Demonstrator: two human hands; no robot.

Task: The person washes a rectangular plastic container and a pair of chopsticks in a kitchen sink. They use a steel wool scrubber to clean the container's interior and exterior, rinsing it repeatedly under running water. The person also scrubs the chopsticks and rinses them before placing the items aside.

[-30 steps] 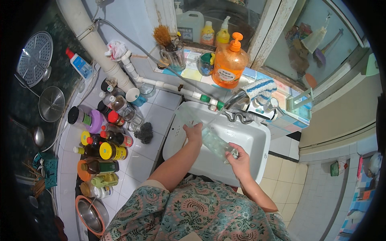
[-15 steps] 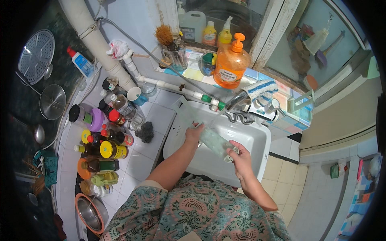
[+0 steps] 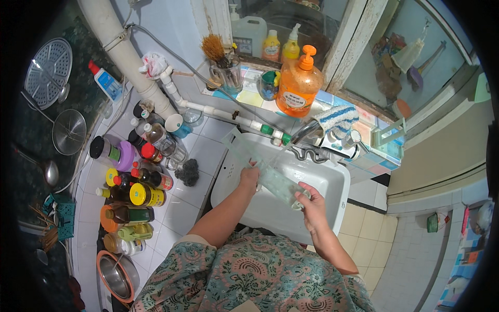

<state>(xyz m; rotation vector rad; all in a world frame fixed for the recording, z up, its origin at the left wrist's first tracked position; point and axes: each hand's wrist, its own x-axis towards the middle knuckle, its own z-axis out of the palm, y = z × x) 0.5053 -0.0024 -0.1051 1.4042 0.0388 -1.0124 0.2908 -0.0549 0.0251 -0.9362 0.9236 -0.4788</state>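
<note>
Over the white sink [image 3: 340,192], a long, clear pale-green plastic piece [image 3: 278,184] slants from the far left toward my right hand. It looks like a narrow tray or panel; its exact kind I cannot make out. At its near right end, my right hand [image 3: 312,203] grips the edge, thumb on top. My left hand [image 3: 249,177] is closed around its middle, with some fingers hidden behind the plastic. A thin stream of water seems to fall from the faucet [image 3: 306,130] close to it. A blue-striped white cloth [image 3: 338,119] drapes over the faucet.
Left of the sink, a dark scouring pad [image 3: 187,172] lies on the white tiled counter beside several sauce bottles and jars [image 3: 147,194]. An orange pump bottle [image 3: 297,88] stands on the ledge behind. A steel bowl [image 3: 115,278] sits at the lower left.
The plastic piece has tilted and shifted slightly, its far end showing more plainly. My left hand has moved a little nearer to me; my right hand has barely moved.
</note>
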